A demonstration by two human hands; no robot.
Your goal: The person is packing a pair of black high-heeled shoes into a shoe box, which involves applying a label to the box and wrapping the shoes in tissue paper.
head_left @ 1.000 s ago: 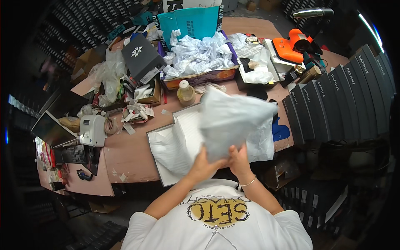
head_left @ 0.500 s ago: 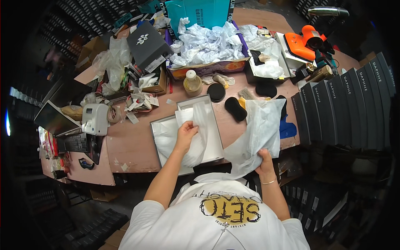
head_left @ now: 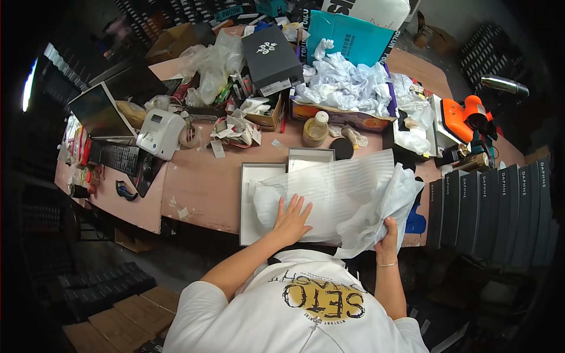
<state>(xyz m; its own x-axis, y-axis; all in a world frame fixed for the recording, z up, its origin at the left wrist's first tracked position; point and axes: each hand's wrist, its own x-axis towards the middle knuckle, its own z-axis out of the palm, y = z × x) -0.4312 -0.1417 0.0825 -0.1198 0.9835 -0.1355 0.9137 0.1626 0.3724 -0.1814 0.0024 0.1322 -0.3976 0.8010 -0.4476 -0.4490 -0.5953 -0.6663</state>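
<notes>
My left hand (head_left: 289, 221) lies with its fingers spread on a thin, ribbed white wrapping sheet (head_left: 338, 185). The sheet stretches from inside an open grey shoebox (head_left: 246, 203) across to the right and covers much of the box. On the right, my right hand (head_left: 387, 240) grips a crumpled bundle of white tissue paper (head_left: 389, 206), thumb up along its side. Whether anything lies inside the bundle, I cannot tell. The sheet and the bundle overlap, and the bundle's lower end hangs toward my shirt.
Behind the box stand a bottle (head_left: 316, 130), a round black lid (head_left: 341, 148) and a carton of crumpled paper (head_left: 347, 112). Dark grey boxes (head_left: 482, 206) line the right edge. A label printer (head_left: 160, 134), monitor (head_left: 103, 112) and keyboard (head_left: 115, 156) occupy the left.
My left hand has gone from pinching paper in the box to lying spread on it. The white sheet now extends rightward over the box. The view has turned.
</notes>
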